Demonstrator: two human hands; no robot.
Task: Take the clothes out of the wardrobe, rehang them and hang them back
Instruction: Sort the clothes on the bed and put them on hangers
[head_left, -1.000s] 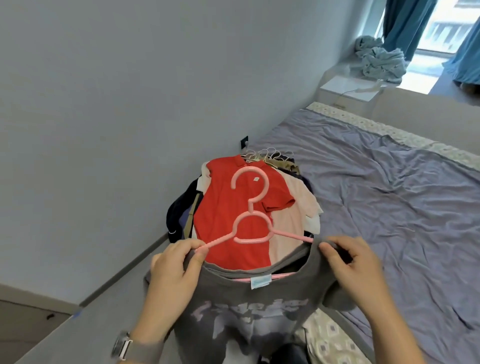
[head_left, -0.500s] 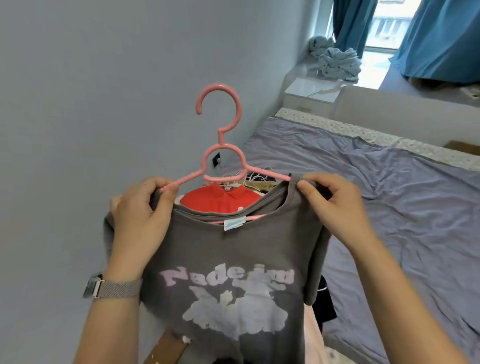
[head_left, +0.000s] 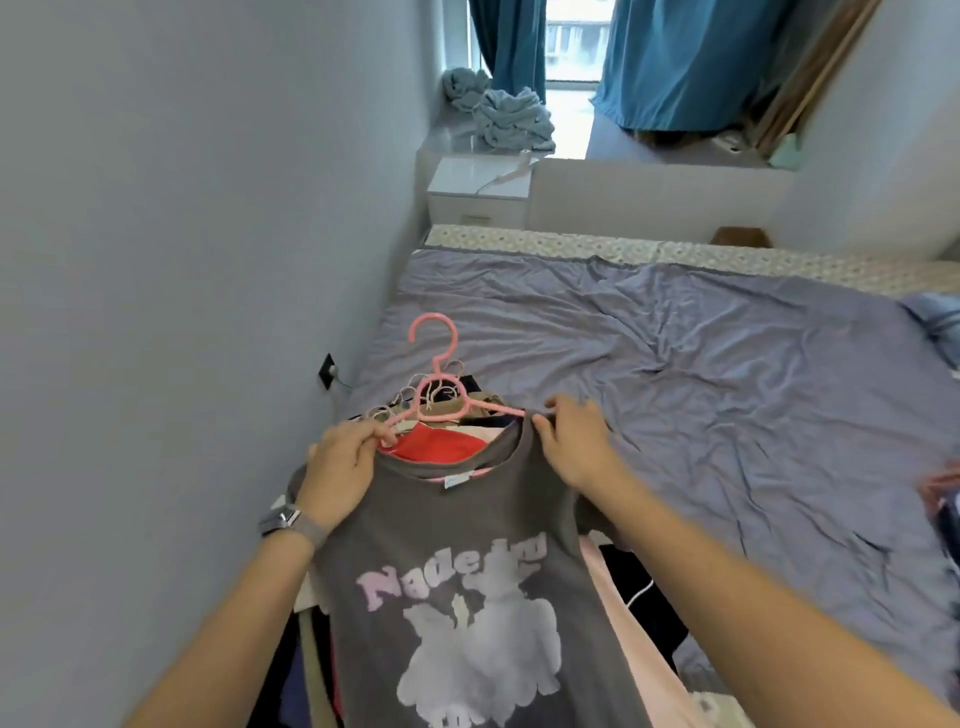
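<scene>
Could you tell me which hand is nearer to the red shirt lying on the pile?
Left. The left hand grips the pink hanger end right beside the red shirt; the right hand holds the grey T-shirt shoulder farther off.

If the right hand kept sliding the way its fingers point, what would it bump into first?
Probably the pink hanger: the right hand points up-left along the grey T-shirt collar toward its arm. Depth is hard to judge.

Bare bedsheet (head_left: 701, 395) lies open rightward; the wall (head_left: 182, 312) and clothes pile (head_left: 447, 441) crowd the left.
</scene>
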